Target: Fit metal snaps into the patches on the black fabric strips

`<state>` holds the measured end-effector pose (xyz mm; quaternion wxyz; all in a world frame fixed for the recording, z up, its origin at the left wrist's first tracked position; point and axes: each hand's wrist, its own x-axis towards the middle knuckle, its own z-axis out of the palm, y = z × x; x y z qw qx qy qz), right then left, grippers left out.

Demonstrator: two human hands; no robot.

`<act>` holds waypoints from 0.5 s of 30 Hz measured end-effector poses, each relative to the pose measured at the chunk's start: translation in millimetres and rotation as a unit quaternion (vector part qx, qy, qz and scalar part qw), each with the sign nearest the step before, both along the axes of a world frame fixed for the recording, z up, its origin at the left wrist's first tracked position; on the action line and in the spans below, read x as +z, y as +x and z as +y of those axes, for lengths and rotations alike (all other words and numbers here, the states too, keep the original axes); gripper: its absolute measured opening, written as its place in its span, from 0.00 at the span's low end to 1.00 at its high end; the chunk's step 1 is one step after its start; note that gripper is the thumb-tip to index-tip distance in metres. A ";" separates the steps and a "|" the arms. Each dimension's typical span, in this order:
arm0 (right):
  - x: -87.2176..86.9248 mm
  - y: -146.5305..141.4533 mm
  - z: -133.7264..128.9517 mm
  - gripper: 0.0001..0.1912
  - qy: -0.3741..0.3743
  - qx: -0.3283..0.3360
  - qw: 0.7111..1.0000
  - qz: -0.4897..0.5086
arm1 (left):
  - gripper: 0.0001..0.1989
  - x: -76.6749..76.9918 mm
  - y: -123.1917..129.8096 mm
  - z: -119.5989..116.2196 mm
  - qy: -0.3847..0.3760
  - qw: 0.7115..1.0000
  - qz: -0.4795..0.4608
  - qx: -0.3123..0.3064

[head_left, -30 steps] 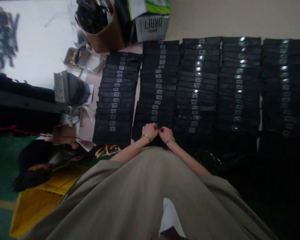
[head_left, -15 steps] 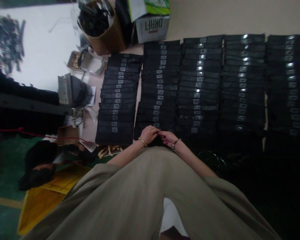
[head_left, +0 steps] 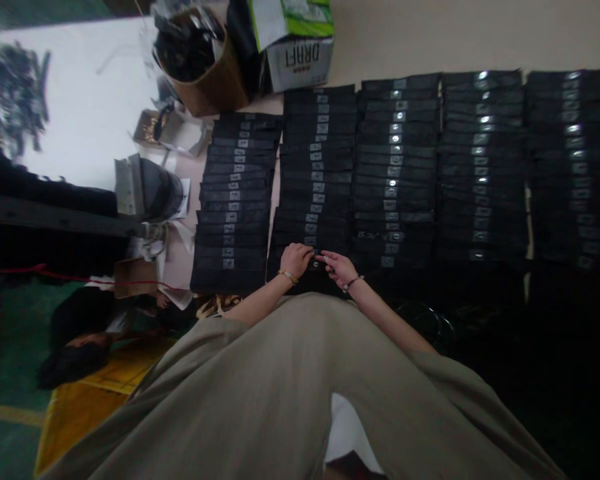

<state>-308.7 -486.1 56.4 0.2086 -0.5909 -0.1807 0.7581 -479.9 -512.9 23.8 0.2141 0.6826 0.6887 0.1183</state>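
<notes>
Several long rows of overlapping black fabric strips point(head_left: 315, 173) lie flat on a beige surface, each strip carrying a small silver tag. My left hand point(head_left: 296, 260) rests curled on the near end of the second row, its fingers gripping a black strip point(head_left: 305, 273). My right hand point(head_left: 337, 268) lies just beside it, fingertips reaching toward a small shiny metal piece point(head_left: 316, 264) on the same strip. Whether those fingers hold that piece is hard to tell. Each wrist wears a thin bracelet. Khaki sleeves and cloth point(head_left: 280, 387) cover the bottom of the view.
A cardboard box marked DRAFT point(head_left: 300, 67) and a brown container of dark pieces point(head_left: 200, 67) stand beyond the rows. A dark pile lies on a white sheet point(head_left: 90, 113). A seated co-worker point(head_left: 75, 350) is at lower left, by a yellow mat point(head_left: 75, 420) and a red cord point(head_left: 80, 277).
My fingertips, touching each other a moment ago, now stand slightly apart with a small shiny piece showing between them. The view has shifted slightly.
</notes>
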 end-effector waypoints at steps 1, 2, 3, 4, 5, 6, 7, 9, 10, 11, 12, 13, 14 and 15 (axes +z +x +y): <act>-0.6 1.0 -1.4 0.09 0.000 -0.002 1.000 -0.001 | 0.12 -1.1 -0.7 -0.1 0.003 1.000 -0.002 -0.001; -1.1 1.7 -2.4 0.07 -0.002 -0.002 1.000 -0.004 | 0.12 -1.7 -1.7 -0.2 0.005 1.000 -0.003 -0.003; -1.7 2.1 -2.9 0.06 -0.003 -0.002 1.000 -0.009 | 0.12 -1.9 -2.7 -0.3 0.006 1.000 -0.003 -0.005; -2.5 2.2 -3.0 0.06 -0.002 -0.001 1.000 -0.014 | 0.12 -1.9 -3.9 -0.3 0.007 1.000 -0.003 -0.010; -3.3 2.1 -2.6 0.05 -0.001 0.004 1.000 -0.021 | 0.12 -1.8 -5.1 -0.3 0.008 1.000 -0.004 -0.017; -4.3 1.7 -1.8 0.05 0.004 0.013 0.999 -0.031 | 0.13 -1.6 -6.3 -0.2 0.010 1.000 -0.004 -0.025; -5.4 1.0 -0.8 0.06 0.009 0.025 0.999 -0.044 | 0.13 -1.5 -7.4 0.0 0.010 0.999 -0.004 -0.034; -7.8 -0.8 1.5 0.05 0.019 0.048 0.996 -0.072 | 0.14 -1.4 -9.3 0.6 0.007 0.999 -0.002 -0.048; -8.9 -1.8 2.4 0.05 0.023 0.056 0.995 -0.084 | 0.15 -1.3 -9.9 1.0 0.002 0.999 -0.001 -0.053; -9.9 -2.8 3.2 0.05 0.024 0.061 0.994 -0.092 | 0.15 -1.2 -10.3 1.5 -0.005 0.998 0.001 -0.057; -10.5 -3.8 3.9 0.04 0.023 0.064 0.993 -0.096 | 0.15 -0.9 -10.5 2.0 -0.011 0.998 0.005 -0.060; -10.9 -4.7 4.4 0.04 0.021 0.065 0.993 -0.099 | 0.16 -0.5 -10.5 2.5 -0.016 0.998 0.008 -0.062; -10.9 -5.4 4.8 0.04 0.019 0.068 0.992 -0.103 | 0.16 0.1 -10.3 2.9 -0.020 0.998 0.011 -0.062; -10.7 -6.0 5.1 0.05 0.017 0.071 0.992 -0.105 | 0.17 0.9 -10.1 3.2 -0.023 0.998 0.013 -0.062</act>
